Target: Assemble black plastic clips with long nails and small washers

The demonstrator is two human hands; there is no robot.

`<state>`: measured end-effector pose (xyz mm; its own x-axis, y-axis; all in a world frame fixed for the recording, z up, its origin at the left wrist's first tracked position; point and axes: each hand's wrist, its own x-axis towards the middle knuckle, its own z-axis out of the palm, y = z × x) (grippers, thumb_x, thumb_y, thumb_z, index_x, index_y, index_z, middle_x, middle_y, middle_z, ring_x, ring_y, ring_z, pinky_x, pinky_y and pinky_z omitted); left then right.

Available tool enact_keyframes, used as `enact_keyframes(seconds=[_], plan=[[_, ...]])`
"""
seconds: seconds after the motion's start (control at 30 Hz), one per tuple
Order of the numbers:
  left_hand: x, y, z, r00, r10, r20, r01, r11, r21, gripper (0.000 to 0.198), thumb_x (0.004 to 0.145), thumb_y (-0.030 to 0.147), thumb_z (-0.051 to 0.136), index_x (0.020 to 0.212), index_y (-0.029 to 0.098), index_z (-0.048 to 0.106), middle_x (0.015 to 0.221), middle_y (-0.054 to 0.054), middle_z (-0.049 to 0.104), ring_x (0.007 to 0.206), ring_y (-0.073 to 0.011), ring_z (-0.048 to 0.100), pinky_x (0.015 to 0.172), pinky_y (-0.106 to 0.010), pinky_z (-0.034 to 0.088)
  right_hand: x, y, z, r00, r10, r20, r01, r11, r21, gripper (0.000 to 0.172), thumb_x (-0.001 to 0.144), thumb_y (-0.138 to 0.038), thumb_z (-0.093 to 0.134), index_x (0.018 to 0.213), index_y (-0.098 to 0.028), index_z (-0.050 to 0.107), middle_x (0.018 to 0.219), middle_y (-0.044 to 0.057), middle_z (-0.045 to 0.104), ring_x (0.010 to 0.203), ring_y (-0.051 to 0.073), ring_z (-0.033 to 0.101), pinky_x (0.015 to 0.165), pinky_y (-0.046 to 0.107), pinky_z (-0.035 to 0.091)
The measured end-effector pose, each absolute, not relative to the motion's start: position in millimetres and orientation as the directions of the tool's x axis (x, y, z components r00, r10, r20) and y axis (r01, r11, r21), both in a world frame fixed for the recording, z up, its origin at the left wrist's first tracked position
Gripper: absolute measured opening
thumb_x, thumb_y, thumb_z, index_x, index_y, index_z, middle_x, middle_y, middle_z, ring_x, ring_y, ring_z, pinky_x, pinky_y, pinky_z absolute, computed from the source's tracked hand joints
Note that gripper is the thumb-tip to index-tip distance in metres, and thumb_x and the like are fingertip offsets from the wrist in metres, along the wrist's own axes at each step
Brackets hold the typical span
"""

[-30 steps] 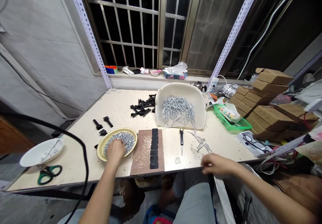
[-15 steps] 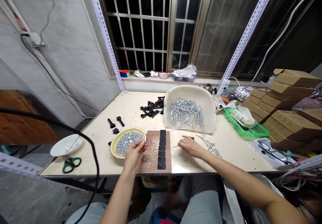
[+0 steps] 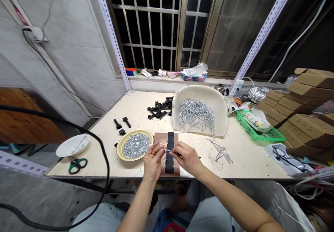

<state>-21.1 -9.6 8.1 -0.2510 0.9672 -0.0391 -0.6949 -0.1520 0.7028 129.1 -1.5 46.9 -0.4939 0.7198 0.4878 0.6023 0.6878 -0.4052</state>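
My right hand pinches a thin silvery metal pin, held sideways over the board. The pin's tip meets the fingertips of my left hand, which are pressed together; whatever small piece they hold is too small to make out. Beneath both hands lies a brown board with a column of black, flat, rounded pieces and pale specks. Left of it stands a yellow bowl full of small silvery metal parts. Several loose pins lie to the right of my right hand.
A white scoop-shaped tray holds a heap of metal pins behind the board. Black plastic parts are piled beside it. Scissors and a white dish sit at left; a green basket, glasses and cardboard boxes at right.
My right hand has moved left from the table with the pin, to my left hand. My left hand has shifted right, away from the bowl and over the board. The view has tilted slightly.
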Motion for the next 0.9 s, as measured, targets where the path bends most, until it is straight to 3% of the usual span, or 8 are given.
enact_keyframes(seconds=[0.2, 0.47, 0.77, 0.9], plan=[[-18.1, -11.5, 8.4, -0.224, 0.974, -0.041, -0.709, -0.134, 0.693, 0.036, 0.058, 0.013, 0.075, 0.092, 0.017, 0.062, 0.076, -0.003, 0.07, 0.072, -0.0128, 0.066, 0.069, -0.022, 0.051, 129.8, -3.6, 50.8, -0.514, 0.721, 0.465, 0.583, 0.691, -0.427, 0.017, 0.091, -0.024, 0.041, 0.084, -0.019, 0.056, 0.081, 0.005, 0.056, 0.077, 0.015, 0.054, 0.068, 0.025, 0.043], [-14.9, -12.7, 1.6, -0.195, 0.98, -0.032, -0.739, -0.126, 0.662, 0.035, 0.06, 0.015, 0.074, 0.092, 0.019, 0.063, 0.078, -0.002, 0.071, 0.074, -0.012, 0.066, 0.071, -0.021, 0.051, 128.5, -3.3, 45.3, -0.47, 0.77, 0.431, 0.466, 0.631, -0.62, 0.012, 0.088, -0.027, 0.047, 0.083, -0.018, 0.054, 0.077, 0.002, 0.057, 0.072, 0.014, 0.054, 0.065, 0.024, 0.043], [-14.2, -14.3, -2.5, -0.189, 0.982, -0.02, -0.73, -0.127, 0.671, 0.034, 0.061, 0.016, 0.073, 0.094, 0.02, 0.063, 0.078, -0.002, 0.071, 0.076, -0.0127, 0.066, 0.074, -0.023, 0.05, 127.6, -4.9, 47.1, -0.474, 0.786, 0.397, 0.5, 0.612, -0.613, 0.014, 0.089, -0.026, 0.045, 0.081, -0.018, 0.053, 0.075, 0.002, 0.058, 0.071, 0.013, 0.053, 0.063, 0.023, 0.04], [-14.3, -13.8, -2.8, -0.212, 0.977, -0.027, -0.709, -0.135, 0.692, 0.035, 0.06, 0.016, 0.074, 0.093, 0.02, 0.063, 0.076, -0.002, 0.071, 0.075, -0.0122, 0.066, 0.074, -0.022, 0.05, 127.9, -6.2, 46.5, -0.468, 0.776, 0.422, 0.562, 0.63, -0.536, 0.014, 0.089, -0.025, 0.046, 0.078, -0.019, 0.053, 0.074, 0.002, 0.058, 0.07, 0.014, 0.053, 0.063, 0.025, 0.04]])
